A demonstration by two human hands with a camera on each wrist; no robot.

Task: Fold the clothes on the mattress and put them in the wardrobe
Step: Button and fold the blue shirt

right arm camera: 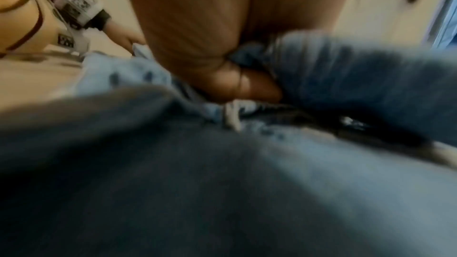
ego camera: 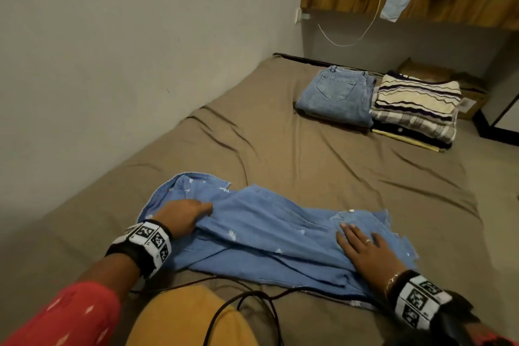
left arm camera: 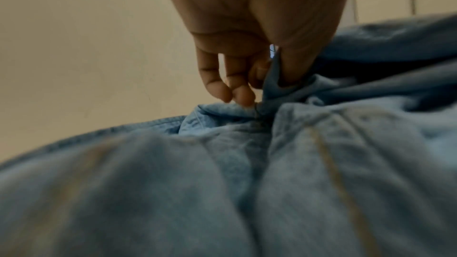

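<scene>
Denim shirt [ego camera: 261,236]: left hand [left arm camera: 247,50] pinches (wrist view), right hand [ego camera: 368,251] flat

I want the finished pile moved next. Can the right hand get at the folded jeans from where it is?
Probably not without leaning: the right hand lies on the blue shirt, and the folded jeans sit far up the mattress, though nothing blocks the way.

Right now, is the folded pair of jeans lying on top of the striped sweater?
No, the folded jeans lie flat on the mattress beside the striped sweater, which tops its own stack.
</scene>
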